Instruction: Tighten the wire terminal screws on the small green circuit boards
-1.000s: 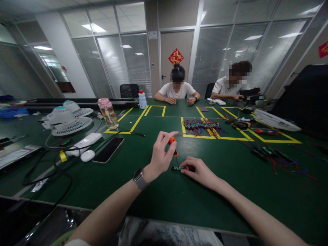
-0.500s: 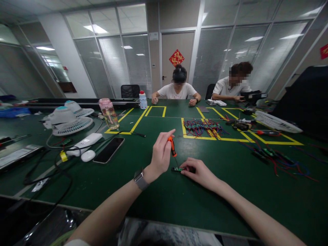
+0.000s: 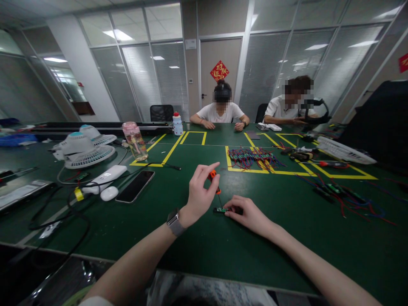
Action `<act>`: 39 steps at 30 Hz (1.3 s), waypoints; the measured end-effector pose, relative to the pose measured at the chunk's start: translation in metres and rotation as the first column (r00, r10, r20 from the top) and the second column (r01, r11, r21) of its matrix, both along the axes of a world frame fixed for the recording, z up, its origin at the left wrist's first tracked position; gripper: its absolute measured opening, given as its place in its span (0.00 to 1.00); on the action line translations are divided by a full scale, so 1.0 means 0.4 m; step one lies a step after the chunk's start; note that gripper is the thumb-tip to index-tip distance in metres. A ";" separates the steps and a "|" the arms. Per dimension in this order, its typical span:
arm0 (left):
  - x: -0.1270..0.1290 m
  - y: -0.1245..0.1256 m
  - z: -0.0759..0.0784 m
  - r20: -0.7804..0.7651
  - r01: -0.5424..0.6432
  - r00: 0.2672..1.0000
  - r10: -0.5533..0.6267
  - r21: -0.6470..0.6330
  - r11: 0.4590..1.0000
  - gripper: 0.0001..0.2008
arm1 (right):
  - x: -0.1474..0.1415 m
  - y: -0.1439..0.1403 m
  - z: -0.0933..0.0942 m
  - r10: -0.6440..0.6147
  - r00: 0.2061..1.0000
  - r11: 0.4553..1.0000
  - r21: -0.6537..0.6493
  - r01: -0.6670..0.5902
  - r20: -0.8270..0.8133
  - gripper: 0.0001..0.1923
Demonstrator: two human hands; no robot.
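An orange and black screwdriver [image 3: 213, 174] stands almost upright, its thin shaft reaching down to a small green circuit board [image 3: 219, 210]. My left hand [image 3: 201, 189] is closed around its handle, with the thumb in front covering part of it and the index finger stretched out over the top. Low on the table, the fingers of my right hand [image 3: 247, 214] pinch the board's right end and hide it. Whether the screwdriver tip sits in a screw is too small to tell.
Wired circuit boards [image 3: 253, 158] lie bunched inside yellow tape at centre right, with more wired boards [image 3: 334, 189] nearer on the right. A phone [image 3: 136, 187], a white power strip [image 3: 105, 178] and black cables are on the left. Two people sit across the table.
My left thumb and fingers have shifted around the screwdriver handle, covering more of it. My right hand and the board stay still. Across the table, one person's hand has come down flat.
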State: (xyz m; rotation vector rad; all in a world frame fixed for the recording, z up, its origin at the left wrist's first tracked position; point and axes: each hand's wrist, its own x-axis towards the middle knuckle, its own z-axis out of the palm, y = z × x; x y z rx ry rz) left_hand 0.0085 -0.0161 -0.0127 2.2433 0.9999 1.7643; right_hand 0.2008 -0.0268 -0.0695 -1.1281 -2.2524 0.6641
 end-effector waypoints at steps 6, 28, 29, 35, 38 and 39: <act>-0.006 0.001 0.002 -0.009 0.016 1.000 -0.016 0.000 1.000 0.12 | 0.000 -0.001 0.000 -0.004 1.000 1.000 0.009 0.004 0.007 0.06; 0.001 -0.010 0.003 -0.012 -0.003 1.000 0.004 0.065 0.998 0.10 | -0.002 -0.001 0.007 -0.004 1.000 1.000 0.006 0.004 0.012 0.05; 0.000 -0.010 0.002 -0.018 -0.003 1.000 0.005 0.066 0.998 0.10 | -0.003 0.000 0.006 -0.004 1.000 1.000 0.005 0.004 0.013 0.05; 0.000 -0.008 0.001 -0.019 0.064 0.998 -0.064 0.011 0.998 0.17 | -0.003 0.000 0.005 -0.004 1.000 1.000 -0.011 0.004 0.008 0.05; 0.001 -0.005 0.000 -0.003 0.015 1.000 -0.014 0.063 0.998 0.14 | -0.002 -0.002 0.005 -0.007 1.000 1.000 -0.011 0.007 0.009 0.05; 0.001 -0.005 -0.001 -0.002 0.002 1.000 -0.002 0.083 0.997 0.14 | -0.002 -0.002 0.005 -0.006 1.000 1.000 -0.009 0.006 0.010 0.05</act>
